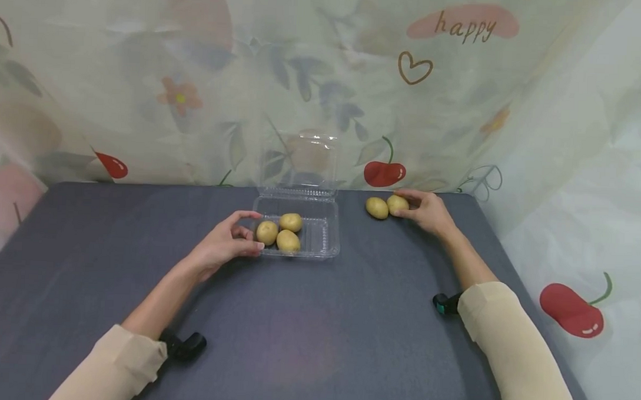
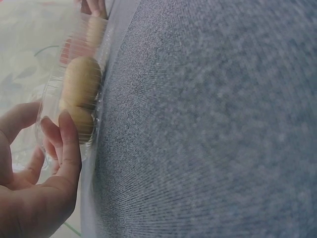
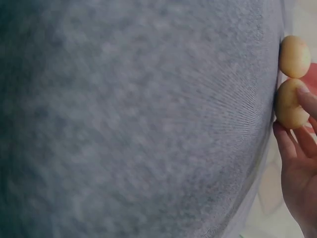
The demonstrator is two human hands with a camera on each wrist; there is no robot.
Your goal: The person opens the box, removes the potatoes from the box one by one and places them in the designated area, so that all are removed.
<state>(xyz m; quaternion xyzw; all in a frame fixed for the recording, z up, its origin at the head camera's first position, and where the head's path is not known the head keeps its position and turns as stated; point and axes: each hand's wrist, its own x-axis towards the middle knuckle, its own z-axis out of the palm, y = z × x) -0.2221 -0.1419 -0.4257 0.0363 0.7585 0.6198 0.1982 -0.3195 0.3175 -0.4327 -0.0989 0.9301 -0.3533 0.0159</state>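
Head view: three potatoes (image 1: 288, 240) are sitting in a clear container (image 1: 322, 232), two loose potatoes (image 1: 377, 208) remaining on the desk (image 1: 316, 317). Left wrist: the left hand's (image 2: 42, 198) fingers are clasping the container's end. Right wrist: the right hand's (image 3: 299, 173) fingers are pinching one loose potato (image 3: 289, 106).

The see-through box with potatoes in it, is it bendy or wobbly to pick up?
The see-through box would probably bend, as its plastic looks thin. It may dip at the left end when lifted, because its three potatoes bunch there. Its open lid, standing up behind, might flop.
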